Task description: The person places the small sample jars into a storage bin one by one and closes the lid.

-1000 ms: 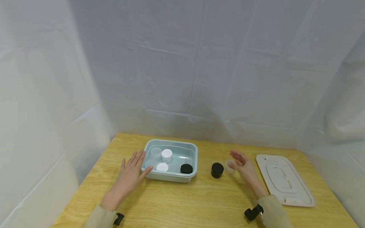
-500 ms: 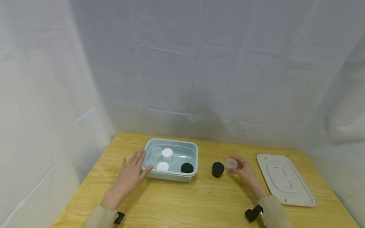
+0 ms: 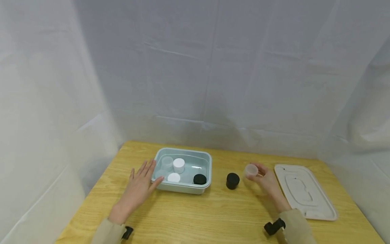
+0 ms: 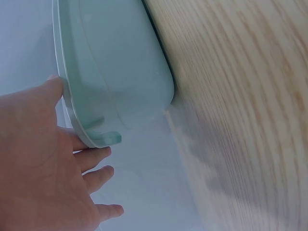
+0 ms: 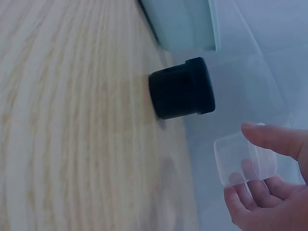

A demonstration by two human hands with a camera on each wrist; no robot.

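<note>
My right hand (image 3: 264,179) holds a small clear plastic cup (image 3: 251,169) between thumb and fingers, lifted above the wooden table; the right wrist view shows the cup (image 5: 245,158) pinched by the fingertips (image 5: 262,137). Just left of it, a black jar (image 3: 232,181) stands on the table, also visible as the black jar (image 5: 182,88). My left hand (image 3: 141,184) lies flat, fingers straight, against the left side of a pale green tub (image 3: 204,157), its thumb on the rim of the tub (image 4: 110,72). Inside are a clear cup (image 3: 166,162), two white-lidded jars (image 3: 178,165) and a black-lidded jar (image 3: 199,179).
A beige tray lid (image 3: 304,191) lies flat at the right of the table (image 3: 213,217). White fabric walls close in the back and both sides. Bare wood stretches along the table's front edge.
My right hand closed on the clear cup and lifted it up and slightly right, away from the black jar. The left hand stayed by the tub.
</note>
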